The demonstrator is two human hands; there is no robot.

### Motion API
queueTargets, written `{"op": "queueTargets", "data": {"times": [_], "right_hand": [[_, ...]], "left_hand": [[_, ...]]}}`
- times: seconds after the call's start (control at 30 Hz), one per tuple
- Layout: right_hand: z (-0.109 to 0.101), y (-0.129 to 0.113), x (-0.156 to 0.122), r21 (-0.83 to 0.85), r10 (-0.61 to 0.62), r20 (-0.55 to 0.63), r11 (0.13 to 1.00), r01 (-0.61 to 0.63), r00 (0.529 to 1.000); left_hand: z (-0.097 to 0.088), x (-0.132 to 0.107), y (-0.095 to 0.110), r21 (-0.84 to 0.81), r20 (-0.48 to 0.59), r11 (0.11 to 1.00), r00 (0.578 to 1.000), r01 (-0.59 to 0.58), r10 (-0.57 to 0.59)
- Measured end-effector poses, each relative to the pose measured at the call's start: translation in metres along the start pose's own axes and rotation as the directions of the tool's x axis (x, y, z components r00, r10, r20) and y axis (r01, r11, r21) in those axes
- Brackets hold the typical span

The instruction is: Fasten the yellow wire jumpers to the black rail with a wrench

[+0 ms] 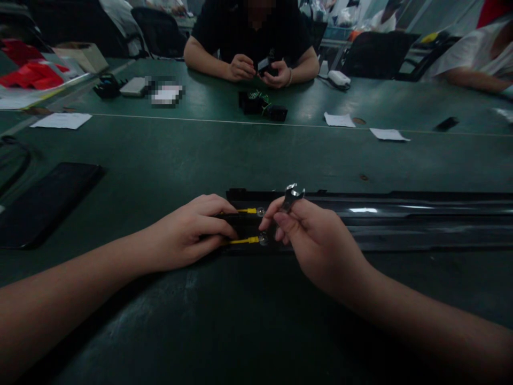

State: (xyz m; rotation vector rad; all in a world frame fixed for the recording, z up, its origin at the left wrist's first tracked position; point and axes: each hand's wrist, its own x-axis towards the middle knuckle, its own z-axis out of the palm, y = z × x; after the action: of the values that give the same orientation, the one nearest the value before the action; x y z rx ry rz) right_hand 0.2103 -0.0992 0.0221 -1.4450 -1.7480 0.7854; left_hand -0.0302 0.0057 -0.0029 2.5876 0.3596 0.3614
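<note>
Two long black strips or one long ribbed black panel (377, 211) lies across the green table. Near its left end, two yellow wires (242, 240) with yellow-sleeved lugs run to two bolted metal terminals (262, 239). My left hand (200, 230) rests at that end, its fingers and thumb closed around the panel and wires; the exact grip is partly hidden. In my right hand (316, 240) is an open-end wrench (294, 195), its jaw pointing up and away from the bolts. The right index fingertip is close to the terminals; whether it touches is unclear.
A black flat tablet-like slab (52, 200) lies at the left. Across the table a co-worker (256, 37) handles a small black part, with black pieces and green wires (260, 104) in front. Papers (62, 121) and a white adapter (339, 79) lie further back.
</note>
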Motion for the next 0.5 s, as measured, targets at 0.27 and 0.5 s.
{"op": "queueTargets", "data": {"times": [0.27, 0.5], "right_hand": [[0.0018, 0.0000, -0.0027, 0.024, -0.007, -0.060, 1.000, 0.008, 0.998], [0.0020, 0.0008, -0.0033, 0.020, 0.043, -0.081, 0.999, -0.042, 0.996]], "left_hand": [[0.0001, -0.0006, -0.0016, -0.012, -0.005, 1.000, 1.000, 0.004, -0.004], [-0.0001, -0.0006, 0.0002, -0.005, 0.000, 1.000, 1.000, 0.005, -0.005]]}}
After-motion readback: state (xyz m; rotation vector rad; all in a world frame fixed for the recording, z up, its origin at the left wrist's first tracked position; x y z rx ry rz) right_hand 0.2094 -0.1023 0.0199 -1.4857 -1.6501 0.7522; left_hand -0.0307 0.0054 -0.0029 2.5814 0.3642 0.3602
